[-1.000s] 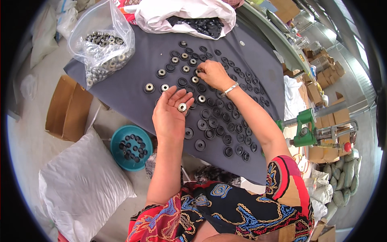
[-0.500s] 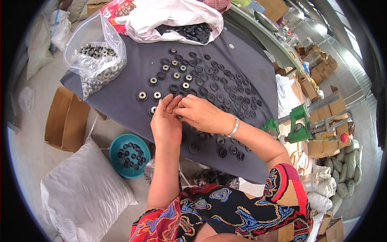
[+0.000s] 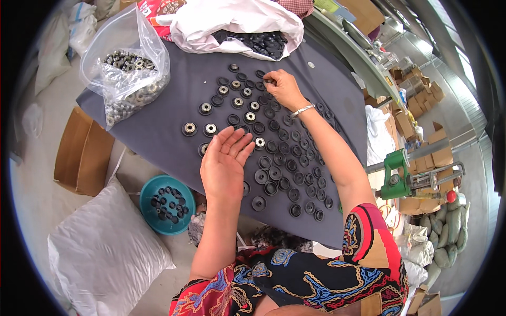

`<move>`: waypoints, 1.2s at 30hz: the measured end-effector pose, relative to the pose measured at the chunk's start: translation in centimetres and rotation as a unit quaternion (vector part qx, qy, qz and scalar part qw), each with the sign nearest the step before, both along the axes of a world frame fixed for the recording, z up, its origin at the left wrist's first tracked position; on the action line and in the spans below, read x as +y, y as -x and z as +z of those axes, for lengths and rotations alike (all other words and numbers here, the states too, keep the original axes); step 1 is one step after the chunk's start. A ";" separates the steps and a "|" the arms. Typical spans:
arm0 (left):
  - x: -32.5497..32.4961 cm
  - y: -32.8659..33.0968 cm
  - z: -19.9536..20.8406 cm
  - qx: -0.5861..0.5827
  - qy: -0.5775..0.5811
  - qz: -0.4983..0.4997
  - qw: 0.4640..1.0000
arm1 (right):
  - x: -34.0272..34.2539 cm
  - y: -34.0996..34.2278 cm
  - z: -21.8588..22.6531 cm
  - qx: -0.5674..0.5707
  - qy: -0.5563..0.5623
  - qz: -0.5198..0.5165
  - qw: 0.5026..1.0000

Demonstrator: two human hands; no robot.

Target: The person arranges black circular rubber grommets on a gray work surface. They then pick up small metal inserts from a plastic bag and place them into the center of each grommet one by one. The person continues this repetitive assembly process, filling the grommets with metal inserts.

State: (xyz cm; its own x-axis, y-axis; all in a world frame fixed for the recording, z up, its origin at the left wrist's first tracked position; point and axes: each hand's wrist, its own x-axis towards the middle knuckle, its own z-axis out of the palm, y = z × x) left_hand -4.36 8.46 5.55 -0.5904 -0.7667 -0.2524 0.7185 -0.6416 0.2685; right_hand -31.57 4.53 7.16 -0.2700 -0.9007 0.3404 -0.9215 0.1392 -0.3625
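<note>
Black plastic wheels (image 3: pixel 259 203) lie in loose rows over the dark cloth. Several, mostly on the left side, carry a shiny metal bearing (image 3: pixel 211 128) in the middle. My right hand (image 3: pixel 285 90), with a bracelet at the wrist, is at the far part of the rows. Its fingertips are pinched at a black wheel, around what looks like a small metal bearing, mostly covered by the fingers. My left hand (image 3: pixel 226 163) is held palm up above the near left wheels, fingers stretched and slightly curled. No object shows on its palm.
A clear plastic bag of metal bearings (image 3: pixel 132 79) stands at the table's far left. Behind the wheels lies a white sack of black parts (image 3: pixel 232 23). A teal basin (image 3: pixel 167 229), cardboard box (image 3: pixel 84 152) and stuffed white sack (image 3: pixel 105 247) are left; a green hand press (image 3: pixel 395 174) is right.
My right hand has left the fingers of my left hand and moved away from me to the far wheels. My left hand has opened out. The view has shifted slightly.
</note>
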 end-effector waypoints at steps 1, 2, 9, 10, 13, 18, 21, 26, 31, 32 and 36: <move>0.0 -0.1 0.0 -0.002 0.001 0.001 1.000 | -0.3 0.4 -0.7 -0.001 -0.006 -0.004 1.000; 0.0 -0.2 0.0 -0.004 0.002 0.001 1.000 | -0.6 0.9 -1.3 -0.001 -0.012 -0.008 1.000; -0.4 0.1 -0.3 0.000 0.012 -0.005 1.000 | -1.6 1.9 -1.8 0.040 -0.055 -0.016 0.998; -0.5 0.3 -0.4 0.000 0.015 -0.008 1.000 | -1.8 1.9 -1.7 0.050 -0.057 -0.014 0.997; -0.6 0.2 -0.5 -0.001 0.021 -0.008 1.000 | -2.5 2.1 -2.2 0.065 -0.053 -0.006 0.996; -0.8 -0.3 -0.4 -0.022 0.007 0.011 1.000 | -3.5 1.1 -2.1 0.150 -0.085 0.023 0.985; -0.3 0.1 -0.5 0.004 0.003 -0.010 1.000 | -2.2 1.9 -1.9 0.131 -0.103 -0.017 0.986; 0.2 -0.1 -0.8 -0.003 0.004 0.003 1.000 | -2.2 0.6 -2.4 0.192 -0.094 -0.003 0.977; 0.7 -1.1 -0.7 0.006 0.011 0.014 1.000 | 2.5 -5.2 0.8 0.296 0.010 0.042 0.954; 0.6 -0.9 -0.4 -0.005 0.014 0.019 1.000 | 4.5 -6.8 1.2 0.259 0.014 0.061 0.964; -0.2 -1.3 -0.2 -0.019 0.029 0.053 0.998 | 12.1 -14.1 2.4 0.198 0.092 0.128 0.967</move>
State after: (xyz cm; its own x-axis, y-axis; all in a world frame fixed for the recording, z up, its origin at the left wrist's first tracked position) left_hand -3.10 8.23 5.36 -0.4967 -0.8381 -0.2257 0.7701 -0.5455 0.3308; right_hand -17.45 16.63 9.52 0.1385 -0.8354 0.5319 -0.9890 -0.1450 0.0298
